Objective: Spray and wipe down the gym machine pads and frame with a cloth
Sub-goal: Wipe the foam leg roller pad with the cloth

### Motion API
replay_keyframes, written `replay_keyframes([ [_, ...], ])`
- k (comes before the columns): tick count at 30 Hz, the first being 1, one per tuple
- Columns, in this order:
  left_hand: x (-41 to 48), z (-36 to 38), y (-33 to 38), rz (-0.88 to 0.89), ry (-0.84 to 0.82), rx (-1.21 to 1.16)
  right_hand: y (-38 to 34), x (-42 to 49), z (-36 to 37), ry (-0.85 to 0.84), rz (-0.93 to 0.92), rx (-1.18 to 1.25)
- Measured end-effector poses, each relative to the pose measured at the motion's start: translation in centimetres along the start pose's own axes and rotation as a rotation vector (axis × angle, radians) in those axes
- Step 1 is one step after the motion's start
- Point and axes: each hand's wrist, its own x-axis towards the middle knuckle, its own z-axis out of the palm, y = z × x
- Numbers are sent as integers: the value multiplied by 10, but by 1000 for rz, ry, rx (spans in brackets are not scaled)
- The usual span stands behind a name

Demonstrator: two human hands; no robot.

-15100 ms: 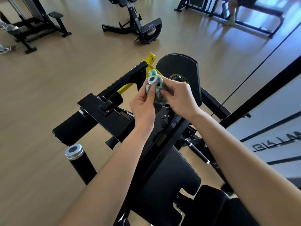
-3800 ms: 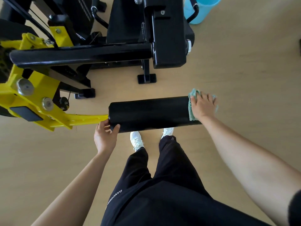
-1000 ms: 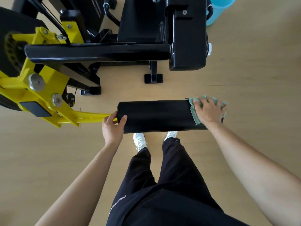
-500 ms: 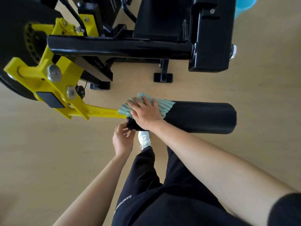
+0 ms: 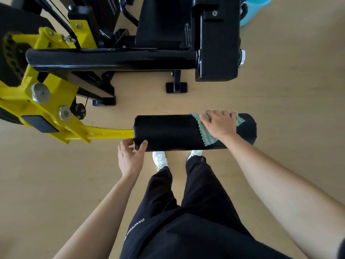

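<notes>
Gym floor (image 5: 280,90): bare light wood, open space to the right and toward the person. Machine frame (image 5: 112,59), black, fills the top; a blue bucket (image 5: 255,10) is near its upper-right corner.

Yellow arm (image 5: 104,133) runs from the left and carries the roller pad (image 5: 168,131). The pad's long axis lies left-right, straight across in front of the person, above the shoes (image 5: 159,159).

The right hand (image 5: 218,126) lies flat, fingers spread, pressing the green cloth (image 5: 209,139) onto the pad near its right, free end. The left hand (image 5: 130,156) pinches the pad's left end, thumb on the near face, just beside the yellow arm; likely bracing against spin.

Judgement: next stroke runs along the axis. The right hand has most of the pad's length to its left, only a short cap to its right. Frame is well apart, so no clash. Whether the pad is wet: cannot tell.
</notes>
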Motion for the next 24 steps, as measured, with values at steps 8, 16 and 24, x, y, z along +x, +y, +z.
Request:
replay_keyframes([
  [8,30,3,31,105,-8,9,66,6,-6,-126,320,137],
  [16,15,-2,9,135,-6,-61,-14,0,-1,-54,45,125],
  [24,1,-2,-17,67,-29,-16,-169,-16,9,-2,-421,50],
])
